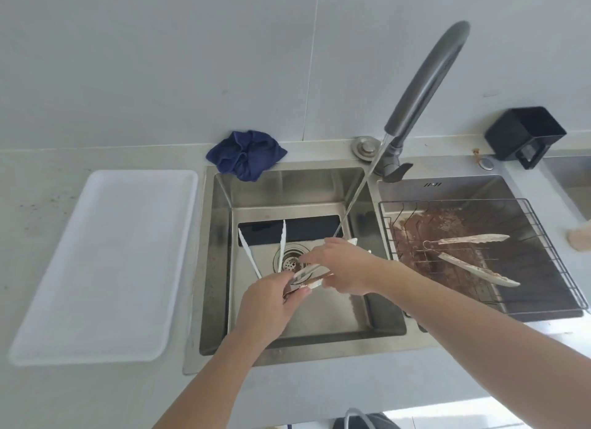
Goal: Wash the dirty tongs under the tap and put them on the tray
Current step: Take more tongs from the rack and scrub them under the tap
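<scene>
Over the left sink basin [217, 268], my left hand [271, 300] grips the hinge end of white tongs [282, 240], whose two arms spread upward over the drain. My right hand [342, 267] is closed around a second pair of tongs smeared brown [307, 273]; its white tips stick out past the hand. That pair's near end touches my left fingers. Water runs from the grey tap [425, 86] in a thin stream onto my right hand. A third, dirty pair of tongs [473, 239] lies open in the wire rack. The white tray [96, 262] sits left of the sink.
The wire rack [543, 230] rests in the right basin over a brown-stained bottom. A crumpled blue cloth [246, 155] lies behind the sink, and a black container [524, 134] stands at the back right. The drain [289, 259] is in the left basin.
</scene>
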